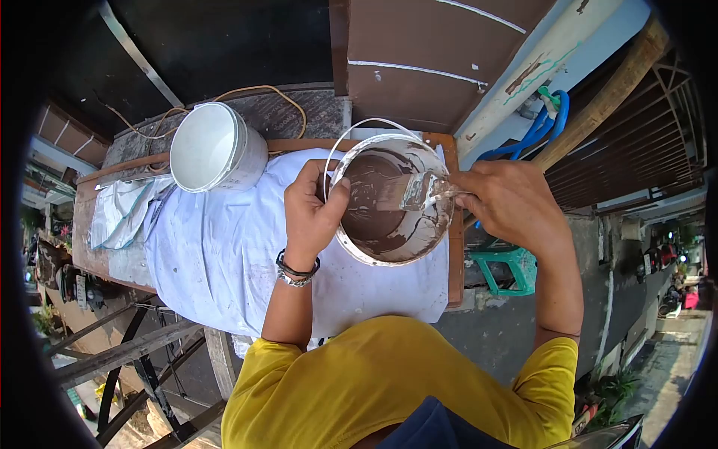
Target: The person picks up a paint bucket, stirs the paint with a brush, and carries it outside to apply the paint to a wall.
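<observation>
Here we are with the paint bucket (420, 233) right between our hands, and the brush (392, 193) reaching leftward into its mouth. Our right hand (516, 200) pinches the handle just by the right-hand rim, thumb and fingers closed around it. Our left hand (317, 212) clasps the opposite rim, thumb laid at the edge; some fingers are hidden, so we can't tell how far they wrap.

That brace matters, we'd say: any push from the right wants an equal hold on the left, or the bucket may skate on the loose white sheet (224, 251) beneath it. The wire handle (357, 127) arches up beyond our left hand, and it's best left clear of the brush's path.

Now the load. The bristles sit over the brown paint (368, 209); whether their tips touch it, we can't quite say. A shallow dip should serve us best, tips only, keeping paint off the smeared ferrule and our fingers. Then a light drag on the inner wall, both faces, ought to shed the drips. Easy on the wrist: a flick could spatter the sheet. The white bucket (250, 161) stands up and left of our left hand, well out of the way on the worktop (455, 254).
</observation>
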{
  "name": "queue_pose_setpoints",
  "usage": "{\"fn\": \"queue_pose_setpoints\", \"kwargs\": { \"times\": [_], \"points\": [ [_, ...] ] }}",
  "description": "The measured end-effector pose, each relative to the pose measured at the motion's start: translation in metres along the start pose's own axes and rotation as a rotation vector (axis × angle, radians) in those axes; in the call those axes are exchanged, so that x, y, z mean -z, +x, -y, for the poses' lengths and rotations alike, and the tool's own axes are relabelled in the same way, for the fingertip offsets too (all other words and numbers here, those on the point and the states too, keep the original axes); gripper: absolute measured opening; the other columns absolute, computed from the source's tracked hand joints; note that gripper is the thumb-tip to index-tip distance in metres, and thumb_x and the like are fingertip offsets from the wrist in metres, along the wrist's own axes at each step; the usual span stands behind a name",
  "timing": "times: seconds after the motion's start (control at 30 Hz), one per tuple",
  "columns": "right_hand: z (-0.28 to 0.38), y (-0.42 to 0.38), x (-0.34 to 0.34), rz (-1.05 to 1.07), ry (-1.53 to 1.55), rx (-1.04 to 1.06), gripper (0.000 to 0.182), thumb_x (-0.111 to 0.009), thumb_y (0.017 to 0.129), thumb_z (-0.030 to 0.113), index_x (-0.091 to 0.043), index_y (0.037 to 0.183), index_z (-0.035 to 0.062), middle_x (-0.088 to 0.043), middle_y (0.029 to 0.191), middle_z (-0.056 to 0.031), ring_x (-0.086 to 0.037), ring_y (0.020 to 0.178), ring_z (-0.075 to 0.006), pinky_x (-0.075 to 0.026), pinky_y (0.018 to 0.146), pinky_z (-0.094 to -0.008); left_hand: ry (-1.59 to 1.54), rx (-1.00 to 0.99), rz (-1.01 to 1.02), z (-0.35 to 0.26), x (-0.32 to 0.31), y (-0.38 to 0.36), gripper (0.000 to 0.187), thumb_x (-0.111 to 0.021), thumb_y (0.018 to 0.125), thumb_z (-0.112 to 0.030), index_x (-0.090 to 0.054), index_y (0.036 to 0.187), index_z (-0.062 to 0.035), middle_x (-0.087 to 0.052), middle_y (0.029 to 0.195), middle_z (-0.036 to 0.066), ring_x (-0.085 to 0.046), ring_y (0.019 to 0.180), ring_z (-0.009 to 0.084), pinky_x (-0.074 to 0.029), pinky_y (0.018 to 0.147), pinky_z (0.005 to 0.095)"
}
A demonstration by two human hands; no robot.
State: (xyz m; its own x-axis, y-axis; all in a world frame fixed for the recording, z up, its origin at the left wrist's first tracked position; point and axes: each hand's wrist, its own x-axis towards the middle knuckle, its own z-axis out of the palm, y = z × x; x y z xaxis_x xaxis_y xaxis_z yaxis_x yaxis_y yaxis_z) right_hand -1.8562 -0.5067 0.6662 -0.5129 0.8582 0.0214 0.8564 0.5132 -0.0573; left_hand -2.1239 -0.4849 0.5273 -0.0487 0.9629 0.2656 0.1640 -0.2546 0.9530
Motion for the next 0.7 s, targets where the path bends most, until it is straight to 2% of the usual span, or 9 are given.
{"fn": "queue_pose_setpoints", "kwargs": {
  "times": [0.1, 0.13, 0.37, 0.4, 0.43, 0.47, 0.57, 0.6, 0.7],
  "points": [
    [0.011, 0.018, -0.011, 0.145, -0.253, 0.133, 0.012, -0.068, 0.078, 0.012, -0.073, 0.085, 0.0042, -0.069, 0.080, -0.0109, -0.070, 0.074, -0.0287, -0.053, 0.063, -0.0402, 0.051, -0.049, 0.071, -0.017, -0.011, -0.009, 0.021, -0.067, 0.086, -0.011, -0.065, 0.102, 0.0016, -0.067, 0.072, 0.006, -0.056, 0.060, 0.0078, -0.046, 0.057, 0.0253],
    [0.013, 0.020, -0.017, 0.128, -0.274, 0.172, 0.008, -0.067, 0.074, 0.011, -0.072, 0.073, 0.0048, -0.070, 0.077, -0.0122, -0.071, 0.072, -0.0287, -0.053, 0.064, -0.0408, 0.115, -0.125, 0.078, -0.023, -0.014, -0.009, 0.018, -0.066, 0.087, -0.007, -0.065, 0.103, 0.0019, -0.064, 0.074, 0.000, -0.052, 0.064, 0.0027, -0.041, 0.057, 0.0207],
    [0.018, 0.026, 0.007, 0.334, -0.265, 0.170, 0.012, -0.068, 0.075, 0.015, -0.071, 0.068, 0.0054, -0.068, 0.070, -0.0134, -0.070, 0.070, -0.0300, -0.052, 0.062, -0.0413, 0.169, -0.137, 0.134, -0.026, -0.021, -0.001, 0.020, -0.068, 0.085, -0.008, -0.064, 0.102, 0.0015, -0.066, 0.075, 0.002, -0.054, 0.064, 0.0052, -0.044, 0.059, 0.0225],
    [0.010, 0.020, 0.012, 0.294, -0.222, 0.134, 0.013, -0.068, 0.076, 0.015, -0.071, 0.069, 0.0052, -0.068, 0.070, -0.0136, -0.070, 0.070, -0.0301, -0.051, 0.062, -0.0412, 0.082, -0.081, 0.107, -0.017, -0.022, 0.003, 0.025, -0.070, 0.083, -0.016, -0.065, 0.100, 0.0016, -0.067, 0.072, 0.010, -0.060, 0.058, 0.0142, -0.048, 0.058, 0.0282],
    [0.002, 0.014, 0.017, 0.253, -0.179, 0.100, 0.013, -0.067, 0.077, 0.016, -0.072, 0.071, 0.0050, -0.068, 0.070, -0.0139, -0.070, 0.071, -0.0302, -0.051, 0.062, -0.0410, 0.029, 0.000, 0.105, -0.013, -0.017, 0.006, 0.022, -0.070, 0.084, -0.014, -0.066, 0.099, 0.0010, -0.065, 0.070, 0.004, -0.054, 0.059, 0.0071, -0.043, 0.056, 0.0249],
    [-0.008, 0.008, 0.020, 0.231, -0.073, 0.071, 0.017, -0.067, 0.084, 0.020, -0.073, 0.081, 0.0049, -0.067, 0.070, -0.0132, -0.069, 0.069, -0.0298, -0.050, 0.062, -0.0405, -0.001, 0.024, 0.088, -0.009, -0.011, 0.010, 0.020, -0.069, 0.085, -0.013, -0.066, 0.099, 0.0006, -0.062, 0.069, 0.001, -0.050, 0.059, 0.0049, -0.040, 0.055, 0.0234],
    [-0.040, -0.020, 0.005, 0.069, 0.419, -0.089, 0.023, -0.065, 0.090, 0.023, -0.073, 0.087, 0.0017, -0.067, 0.069, -0.0156, -0.069, 0.070, -0.0306, -0.051, 0.064, -0.0404, -0.141, 0.040, 0.030, 0.020, 0.004, 0.019, 0.015, -0.067, 0.089, -0.011, -0.066, 0.100, -0.0002, -0.054, 0.067, -0.005, -0.042, 0.060, 0.0014, -0.033, 0.054, 0.0207],
    [-0.049, -0.030, -0.008, 0.046, 0.632, -0.132, 0.028, -0.061, 0.098, 0.027, -0.072, 0.097, 0.0015, -0.068, 0.072, -0.0096, -0.066, 0.068, -0.0219, -0.048, 0.062, -0.0344, -0.209, 0.063, -0.001, 0.031, 0.007, 0.020, 0.015, -0.065, 0.092, -0.009, -0.065, 0.102, 0.0014, -0.053, 0.067, -0.007, -0.041, 0.060, 0.0009, -0.031, 0.053, 0.0197],
    [-0.059, -0.054, -0.078, -0.196, 1.227, -0.317, 0.033, -0.058, 0.102, 0.031, -0.069, 0.109, 0.0005, -0.063, 0.074, -0.0030, -0.052, 0.061, -0.0113, -0.040, 0.055, -0.0263, -0.307, 0.126, -0.032, 0.036, 0.015, 0.022, 0.015, -0.064, 0.092, -0.008, -0.065, 0.102, 0.0032, -0.056, 0.070, -0.005, -0.043, 0.060, 0.0009, -0.033, 0.054, 0.0187]
  ]
}}
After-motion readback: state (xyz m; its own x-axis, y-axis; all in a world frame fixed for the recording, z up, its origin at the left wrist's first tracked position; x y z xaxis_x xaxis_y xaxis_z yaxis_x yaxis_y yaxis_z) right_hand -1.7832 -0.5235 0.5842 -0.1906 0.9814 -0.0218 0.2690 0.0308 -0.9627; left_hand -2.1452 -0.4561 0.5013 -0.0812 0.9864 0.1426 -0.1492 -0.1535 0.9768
